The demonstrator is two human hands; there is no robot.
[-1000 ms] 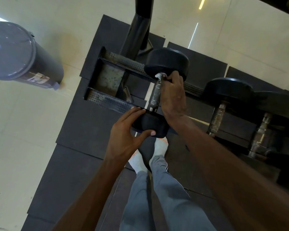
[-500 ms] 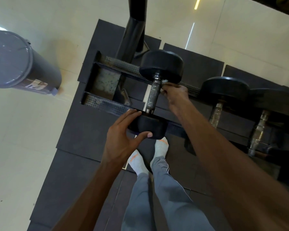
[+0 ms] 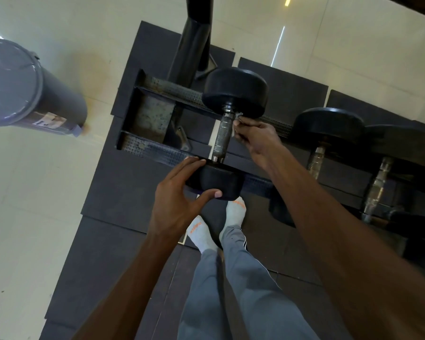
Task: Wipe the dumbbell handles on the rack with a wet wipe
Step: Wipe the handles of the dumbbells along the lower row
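A black dumbbell lies across the rack rails (image 3: pixel 172 93), its knurled metal handle (image 3: pixel 222 132) bare and pointing away from me. My left hand (image 3: pixel 179 202) grips the near rubber head (image 3: pixel 217 181), fingers over its top and thumb under its front. My right hand (image 3: pixel 254 137) sits just right of the handle, below the far head (image 3: pixel 234 92), and pinches a small white wet wipe (image 3: pixel 238 117); only a corner of the wipe shows.
Two more dumbbells (image 3: pixel 328 130) (image 3: pixel 380 182) rest on the rack to the right. A dark lidded bin (image 3: pixel 22 87) stands on the pale floor at left. A black post (image 3: pixel 194 45) rises behind the rack. My socked feet (image 3: pixel 219 224) stand on black floor mats.
My right hand came off the handle, which it wrapped a second ago, and now sits to its right with the wipe. The left hand has stayed on the near head.
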